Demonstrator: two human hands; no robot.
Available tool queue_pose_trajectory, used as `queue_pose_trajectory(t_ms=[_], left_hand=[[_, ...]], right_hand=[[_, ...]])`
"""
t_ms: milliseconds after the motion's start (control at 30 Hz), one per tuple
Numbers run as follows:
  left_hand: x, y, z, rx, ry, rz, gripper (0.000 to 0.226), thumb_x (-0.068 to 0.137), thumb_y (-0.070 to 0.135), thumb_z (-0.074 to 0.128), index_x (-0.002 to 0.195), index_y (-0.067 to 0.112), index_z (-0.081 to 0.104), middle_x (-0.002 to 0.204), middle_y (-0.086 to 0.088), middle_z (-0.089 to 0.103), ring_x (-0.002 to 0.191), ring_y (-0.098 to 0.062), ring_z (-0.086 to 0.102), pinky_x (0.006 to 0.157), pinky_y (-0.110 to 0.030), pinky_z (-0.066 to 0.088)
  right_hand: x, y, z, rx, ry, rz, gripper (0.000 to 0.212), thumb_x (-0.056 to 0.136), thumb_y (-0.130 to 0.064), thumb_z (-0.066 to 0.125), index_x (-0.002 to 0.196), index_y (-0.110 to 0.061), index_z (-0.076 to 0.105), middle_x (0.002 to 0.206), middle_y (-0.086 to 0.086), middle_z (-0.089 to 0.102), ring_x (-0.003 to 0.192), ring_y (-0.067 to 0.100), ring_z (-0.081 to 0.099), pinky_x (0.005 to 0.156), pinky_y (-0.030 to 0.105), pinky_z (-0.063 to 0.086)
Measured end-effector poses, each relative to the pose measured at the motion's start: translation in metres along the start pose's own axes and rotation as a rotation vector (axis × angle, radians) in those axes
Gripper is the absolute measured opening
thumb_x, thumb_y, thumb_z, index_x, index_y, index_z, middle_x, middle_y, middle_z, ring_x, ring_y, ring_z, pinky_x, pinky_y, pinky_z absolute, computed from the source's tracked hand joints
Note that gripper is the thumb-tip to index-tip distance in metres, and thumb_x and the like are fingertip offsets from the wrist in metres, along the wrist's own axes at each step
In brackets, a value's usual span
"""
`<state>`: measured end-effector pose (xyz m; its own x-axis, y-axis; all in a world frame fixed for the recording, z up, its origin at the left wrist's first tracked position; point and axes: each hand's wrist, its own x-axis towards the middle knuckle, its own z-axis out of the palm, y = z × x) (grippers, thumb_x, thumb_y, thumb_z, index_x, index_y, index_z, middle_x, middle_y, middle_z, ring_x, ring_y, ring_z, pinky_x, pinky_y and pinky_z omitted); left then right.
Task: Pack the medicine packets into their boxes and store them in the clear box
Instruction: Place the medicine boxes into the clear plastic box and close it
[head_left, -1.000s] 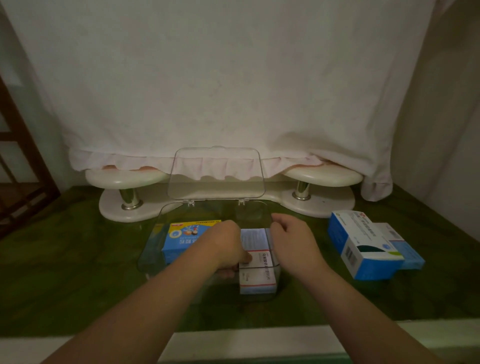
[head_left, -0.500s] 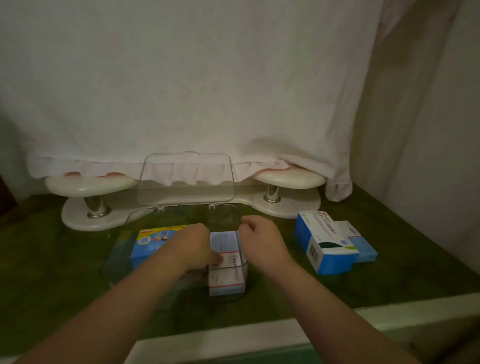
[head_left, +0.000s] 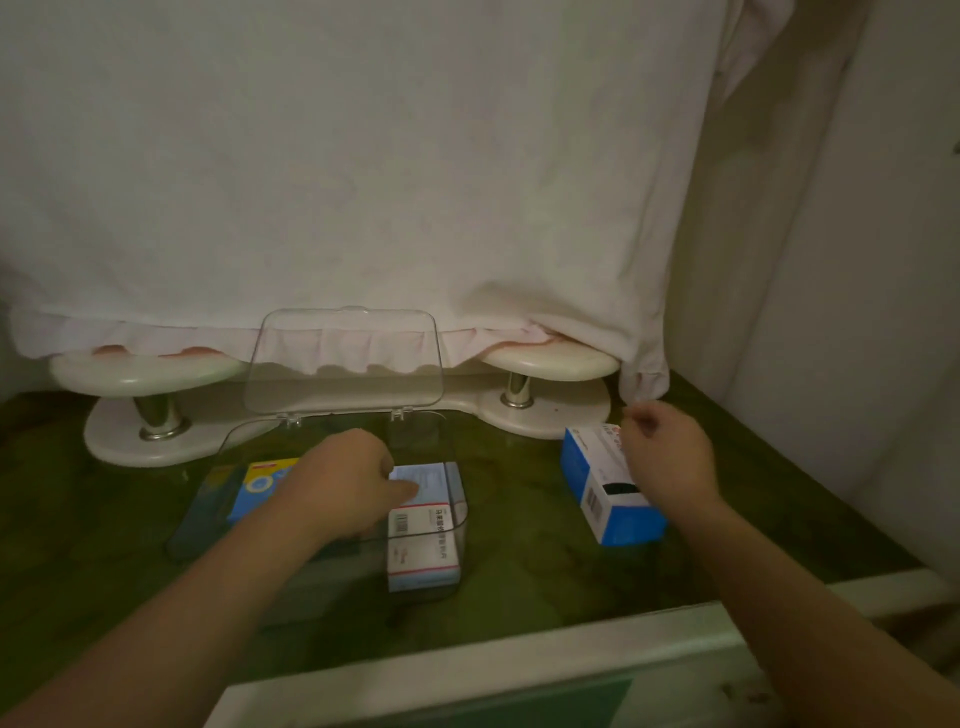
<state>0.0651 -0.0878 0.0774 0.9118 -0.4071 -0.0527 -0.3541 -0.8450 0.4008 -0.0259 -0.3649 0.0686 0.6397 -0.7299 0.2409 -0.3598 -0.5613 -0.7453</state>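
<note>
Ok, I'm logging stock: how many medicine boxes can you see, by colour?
Blue-and-yellow cardboard medicine box: 1
White red-striped cardboard medicine box: 1
Blue-and-white cardboard medicine box: 1
Total: 3 visible; the right hand may hide more.

My one wide-angle camera rides on my head, tilted forward and down over the table (head_left: 524, 525). It sits close: my forearms enter from the bottom corners, left hand (head_left: 348, 480) near the centre, right hand (head_left: 667, 462) toward the right. The cloth (head_left: 363, 156) behind fills the upper half.
</note>
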Motion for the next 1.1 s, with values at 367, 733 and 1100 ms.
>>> queue_pose_trajectory(t_ms=[367,733,1100], left_hand=[[-0.012,0.044,0.014,-0.126,0.336,0.311,0.024,0.093,0.038,0.059,0.110,0.025,0.069,0.104,0.007,0.067,0.094,-0.011,0.062,0.082,-0.035,0.054],[-0.018,0.071,0.050,0.127,0.151,0.507,0.035,0.095,0.047,0.054,0.125,0.033,0.063,0.119,0.013,0.066,0.112,-0.004,0.055,0.120,-0.036,0.021],[-0.016,0.072,0.049,0.032,0.077,0.459,0.029,0.096,0.042,0.053,0.114,0.025,0.068,0.113,0.008,0.069,0.109,-0.006,0.058,0.123,-0.040,0.007]], right_hand=[[0.025,0.066,-0.006,-0.039,-0.145,0.226,0.049,0.091,-0.018,0.065,0.138,-0.017,0.052,0.139,0.010,0.054,0.120,0.029,0.057,0.090,0.041,0.054],[0.026,0.069,-0.002,-0.078,-0.276,0.158,0.056,0.089,-0.025,0.070,0.141,-0.019,0.051,0.145,0.011,0.048,0.123,0.027,0.053,0.093,0.036,0.050],[0.029,0.058,-0.007,-0.123,-0.079,0.165,0.069,0.081,-0.037,0.072,0.143,-0.026,0.044,0.137,0.008,0.052,0.117,0.029,0.055,0.093,0.049,0.053]])
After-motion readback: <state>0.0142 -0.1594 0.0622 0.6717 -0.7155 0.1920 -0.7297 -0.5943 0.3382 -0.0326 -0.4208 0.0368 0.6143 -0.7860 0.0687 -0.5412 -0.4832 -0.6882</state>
